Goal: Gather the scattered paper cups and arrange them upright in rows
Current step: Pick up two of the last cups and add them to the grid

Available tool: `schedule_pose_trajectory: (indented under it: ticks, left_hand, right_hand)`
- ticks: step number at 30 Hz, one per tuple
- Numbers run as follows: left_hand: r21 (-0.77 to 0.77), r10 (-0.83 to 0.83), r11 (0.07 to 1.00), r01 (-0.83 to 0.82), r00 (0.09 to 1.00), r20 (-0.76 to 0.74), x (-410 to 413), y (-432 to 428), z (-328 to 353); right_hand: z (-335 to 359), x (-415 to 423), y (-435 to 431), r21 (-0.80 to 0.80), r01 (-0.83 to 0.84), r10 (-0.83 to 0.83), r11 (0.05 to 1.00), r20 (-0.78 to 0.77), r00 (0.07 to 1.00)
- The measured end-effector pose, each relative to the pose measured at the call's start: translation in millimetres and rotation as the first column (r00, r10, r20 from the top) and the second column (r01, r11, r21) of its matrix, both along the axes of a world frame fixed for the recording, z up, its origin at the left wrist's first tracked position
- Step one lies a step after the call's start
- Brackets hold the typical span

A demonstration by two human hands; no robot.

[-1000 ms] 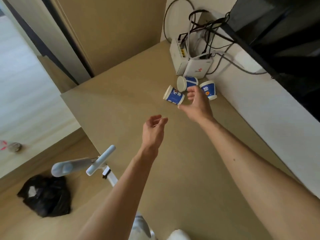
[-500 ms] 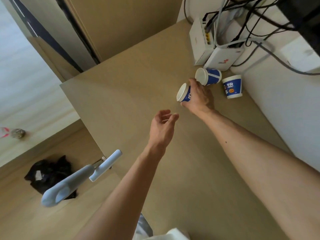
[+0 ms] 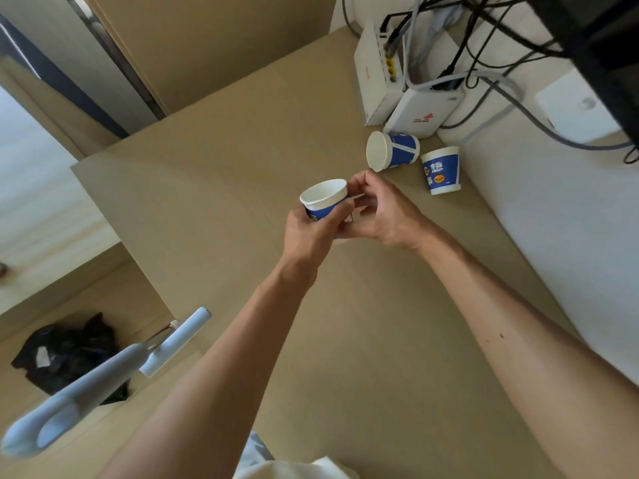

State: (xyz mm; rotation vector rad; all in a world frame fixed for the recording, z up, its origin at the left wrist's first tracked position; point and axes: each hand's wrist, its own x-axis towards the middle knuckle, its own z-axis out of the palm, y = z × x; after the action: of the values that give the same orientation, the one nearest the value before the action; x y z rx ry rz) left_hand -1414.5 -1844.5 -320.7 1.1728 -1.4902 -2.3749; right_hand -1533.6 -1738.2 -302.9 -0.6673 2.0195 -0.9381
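So the left hand (image 3: 311, 233) is wrapped around a blue and white paper cup (image 3: 324, 199), mouth up, held above the tan wooden tabletop (image 3: 214, 188). The right hand (image 3: 383, 210) touches its far side, fingers curled; can't tell if it's gripping. Two more thin, glossy cups wait beyond the right hand by the wall: a tipped cup (image 3: 392, 151) with its long axis pointing at the white router box (image 3: 423, 112), and an upside-down cup (image 3: 442, 170)
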Motion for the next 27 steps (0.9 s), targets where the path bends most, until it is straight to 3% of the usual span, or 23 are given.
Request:
schedule_pose_trajectory:
  ticks: [2,3,6,8,15,22,24,27]
  left_hand:
    - [-0.057,0.04,0.998,-0.037,0.998,0.053,2.3,-3.7,-4.6]
    - [-0.077,0.056,0.996,-0.05,0.995,0.079,4.2,-5.3,-6.6]
    - [-0.093,0.057,0.995,-0.046,0.99,0.127,9.5,-6.7,-9.9]
    - [-0.093,0.045,0.995,-0.032,0.99,0.137,13.2,-6.0,-10.1]
    - [-0.138,0.025,0.99,-0.005,0.989,0.143,30.8,-6.9,-17.5]
    - [-0.195,-0.001,0.98,0.033,0.987,0.161,46.0,-0.1,-15.5]
    - [-0.243,-0.023,0.968,0.063,0.986,0.164,51.6,3.0,-14.2]
    - [-0.304,-0.022,0.95,0.074,0.985,0.172,59.0,7.6,-12.5]
  right_hand:
    - [5.8,-18.0,7.6,0.061,-0.067,0.073,0.996,-0.101,0.992]
    - [5.9,-29.1,10.2,0.102,-0.041,0.064,0.994,-0.225,0.972]
    - [-4.6,-58.0,11.7,0.224,0.089,0.086,0.97,-0.665,0.742]
    - [-17.2,-69.0,7.6,0.337,0.084,0.216,0.938,-0.754,0.62]
    - [-42.1,-83.6,-4.7,0.491,0.074,0.36,0.868,-0.725,0.588]
    - [-52.1,-62.8,-9.5,0.434,0.083,0.272,0.897,-0.69,0.671]
    - [-52.6,-53.1,-9.1,0.409,0.132,0.201,0.903,-0.673,0.712]
    - [-45.5,-34.3,-0.6,0.236,0.302,-0.116,0.924,-0.577,0.808]
